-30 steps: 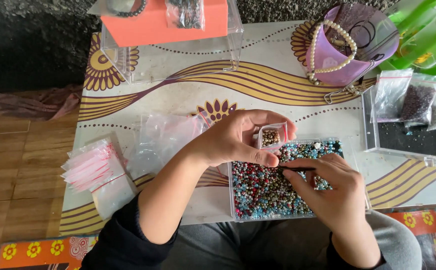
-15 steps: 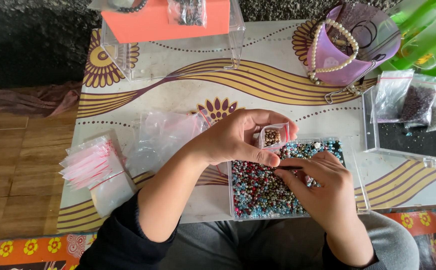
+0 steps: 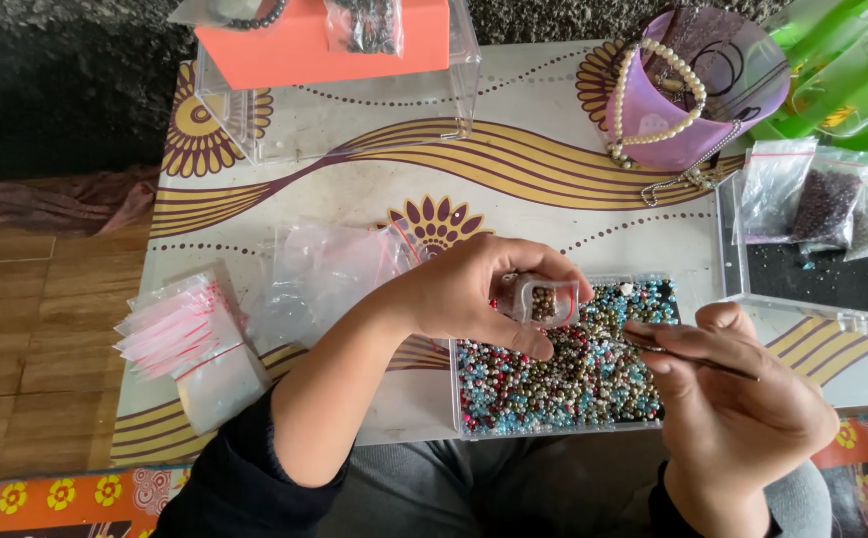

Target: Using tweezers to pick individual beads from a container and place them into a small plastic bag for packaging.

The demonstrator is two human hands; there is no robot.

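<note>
— What did the left hand [image 3: 464, 289] have when you looked?

— I saw its fingers curled narrow around a small clear plastic zip bag [image 3: 543, 299] with brownish beads inside. It pinched the bag between thumb and fingertips, just above the 12 o'clock edge of the clear rectangular plastic box of mixed blue, red and gold beads [image 3: 553, 374].

— And the right hand [image 3: 738, 399]?

— It sat at 3 o'clock from the bead box, fingers closed on a thin dark tool [image 3: 693, 357], likely tweezers. The tip pointed toward 9 o'clock, at the little bag, close to it; I could not tell whether the tip carried a bead.

— Where was the bead box itself?

— On the white table with gold and purple wave pattern [image 3: 513, 159], at its 6 o'clock edge, right in front of the person's lap.

— Anything else around?

— At 9 o'clock lay a stack of empty clear zip bags with red seals [image 3: 190, 334], with a crumpled clear bag [image 3: 329, 274] between it and the left hand. At 11 o'clock stood a clear box with an orange insert [image 3: 324, 45]. At 1 o'clock I saw a purple cup draped with a white pearl strand [image 3: 673, 100], and at 2 o'clock two bags of dark beads [image 3: 832, 204].
</note>
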